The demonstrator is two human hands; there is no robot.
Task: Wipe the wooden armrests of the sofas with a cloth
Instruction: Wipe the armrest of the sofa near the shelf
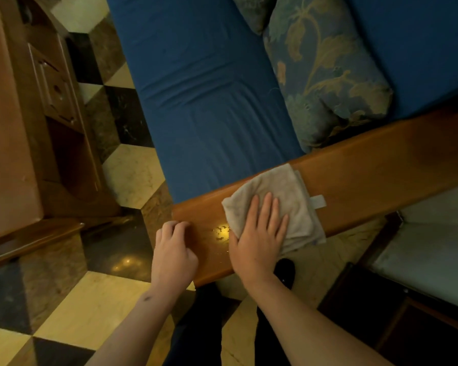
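The right hand (259, 233) lies flat, fingers spread, pressing a folded beige cloth (278, 202) onto the top of a wooden armrest (368, 167); it pins the cloth down rather than gripping it. The left hand (173, 249), loosely curled and holding nothing, rests on the armrest's near end corner. Between the hands, small droplets (221, 231) glint on the wood just beside the cloth's near edge. The armrest's long axis runs from that near end away to the upper right, alongside the sofa's blue seat cushion (209, 101) and a floral pillow (325, 75). Judging by the droplets, wiping seems at an early stage; most of the armrest's length beyond the cloth looks yet to be covered.
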